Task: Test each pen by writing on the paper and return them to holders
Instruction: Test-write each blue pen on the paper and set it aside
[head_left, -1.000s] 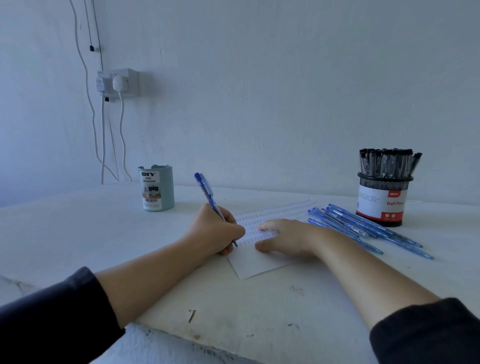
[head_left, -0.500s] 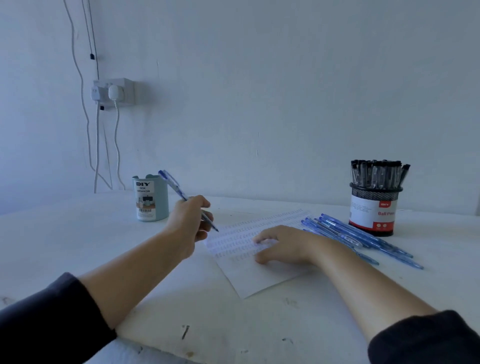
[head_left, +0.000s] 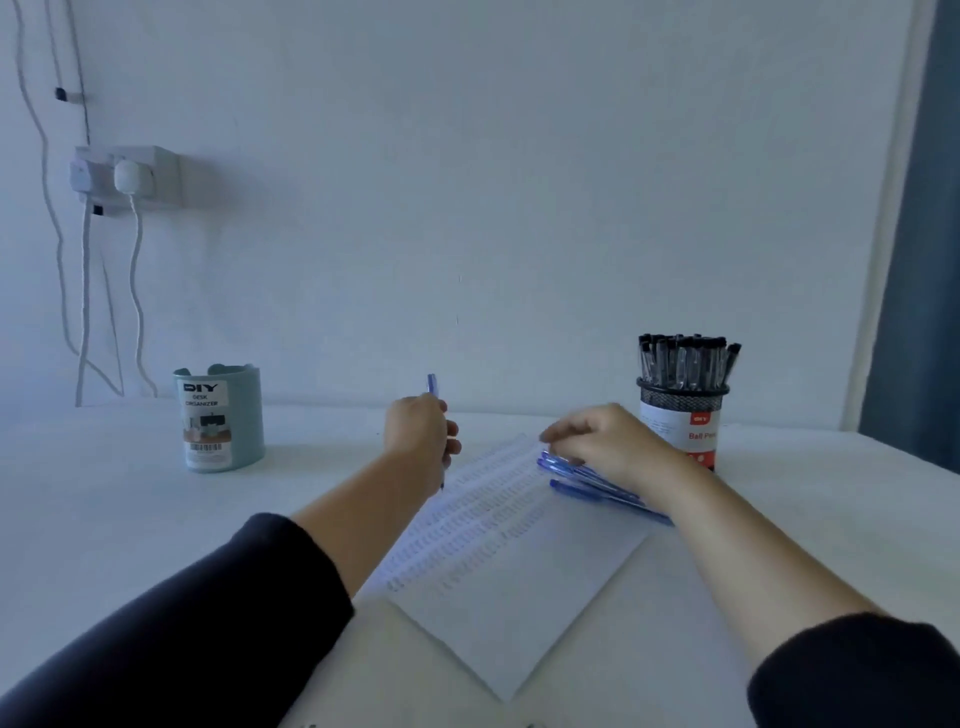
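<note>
Fingers (head_left: 451, 436) of left hand (head_left: 418, 434) grip slim blue plastic pen (head_left: 431, 385); right hand's (head_left: 605, 447) hang relaxed.

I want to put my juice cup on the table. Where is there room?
Bare table lies between the teal organizer and the left hand, and left of the organizer. It is crowded by the right hand: loose blue pens, the paper and the mesh pen holder.

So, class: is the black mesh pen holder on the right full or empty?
Full. The black mesh pen holder stands upright, and black-capped pens are packed tightly above its rim.
</note>
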